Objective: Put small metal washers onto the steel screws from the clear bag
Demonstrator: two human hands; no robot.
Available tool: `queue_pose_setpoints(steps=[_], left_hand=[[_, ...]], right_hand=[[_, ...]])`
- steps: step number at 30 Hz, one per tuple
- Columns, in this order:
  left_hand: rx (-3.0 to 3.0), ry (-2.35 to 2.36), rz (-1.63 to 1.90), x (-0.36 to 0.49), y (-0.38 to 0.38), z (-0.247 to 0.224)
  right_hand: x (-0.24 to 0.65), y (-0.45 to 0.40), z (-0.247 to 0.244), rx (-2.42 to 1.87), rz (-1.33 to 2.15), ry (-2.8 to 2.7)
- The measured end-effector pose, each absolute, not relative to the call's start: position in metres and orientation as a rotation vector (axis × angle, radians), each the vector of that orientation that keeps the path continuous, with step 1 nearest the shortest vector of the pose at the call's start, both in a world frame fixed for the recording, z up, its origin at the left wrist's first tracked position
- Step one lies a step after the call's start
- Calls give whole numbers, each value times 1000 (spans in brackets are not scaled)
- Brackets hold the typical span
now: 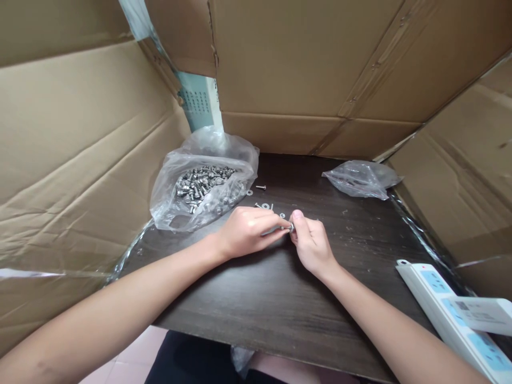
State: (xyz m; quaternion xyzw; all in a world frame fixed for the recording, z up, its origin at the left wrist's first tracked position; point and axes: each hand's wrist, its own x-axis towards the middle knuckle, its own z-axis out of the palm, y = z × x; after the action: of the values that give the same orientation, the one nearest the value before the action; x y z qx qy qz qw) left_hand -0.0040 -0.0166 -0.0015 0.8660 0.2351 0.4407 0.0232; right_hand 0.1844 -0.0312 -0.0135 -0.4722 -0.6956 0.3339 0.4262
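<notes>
Cardboard walls box in a dark wood-grain table, so it's a pretty cramped little workstation. Both hands meet in the middle of it: the left hand is pinched on the shank of a small bolt, and the right hand has its fingertips closed on something tiny at the bolt's end, probably a washer or nut, too small to tell which. So I'd say we're mid-assembly on one fastener, hands together and both clamped on it.

Just behind the hands there are a few loose washers and a screw lying on the table. An open plastic bag of bolts sits to the left, and a smaller crumpled bag lies well off to the right. A white power strip sits at the near right edge.

The next move looks like fine finger work: keep the bolt steady and the small piece square to it, or it'll slip off.
</notes>
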Motion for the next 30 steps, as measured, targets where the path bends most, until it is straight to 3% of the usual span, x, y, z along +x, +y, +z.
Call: queue_pose_setpoints(steps=[17,30], left_hand=[[2431,911,1277,-11,-6,-7],[2508,842,1263,-12,-9,-5]], right_hand=[[187,-29,-4,-1085,663,-1953],[188,-26,-8,-1161,841,-1876]])
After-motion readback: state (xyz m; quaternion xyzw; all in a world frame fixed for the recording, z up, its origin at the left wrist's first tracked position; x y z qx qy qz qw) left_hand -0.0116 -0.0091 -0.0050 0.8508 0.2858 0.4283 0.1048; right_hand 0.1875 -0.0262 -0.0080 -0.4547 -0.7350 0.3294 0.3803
